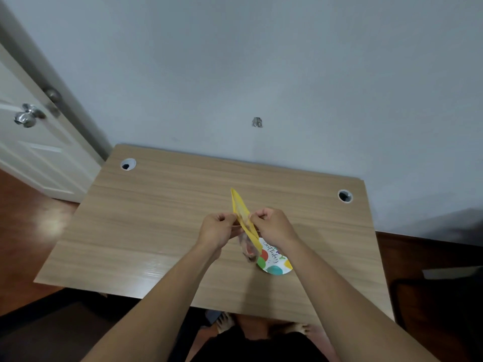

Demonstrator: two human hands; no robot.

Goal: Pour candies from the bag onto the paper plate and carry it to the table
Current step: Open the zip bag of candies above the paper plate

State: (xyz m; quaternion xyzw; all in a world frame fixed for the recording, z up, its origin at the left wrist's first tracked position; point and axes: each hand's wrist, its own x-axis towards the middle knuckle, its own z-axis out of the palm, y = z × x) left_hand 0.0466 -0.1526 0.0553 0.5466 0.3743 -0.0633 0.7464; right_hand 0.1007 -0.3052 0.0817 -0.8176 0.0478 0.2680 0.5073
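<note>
Both hands hold a candy bag (241, 214) with a yellow top strip and a clear lower part above the wooden desk (156, 218). My left hand (218, 228) pinches the left side of the bag's mouth, and my right hand (271, 224) pinches the right side, the two sides spread slightly apart. The clear bottom of the bag hangs down with candies dimly visible inside. Right under and behind the bag lies a paper plate (277, 263) with balloons and "Happy Birthday" printed on it, partly hidden by the bag and my right wrist.
The desk stands against a grey wall, with two round cable holes (128, 164) (345, 196) near its far corners. A white door with a metal knob (26, 117) is at the left. A dark chair part (449, 273) shows at the right. My feet are under the desk's front edge.
</note>
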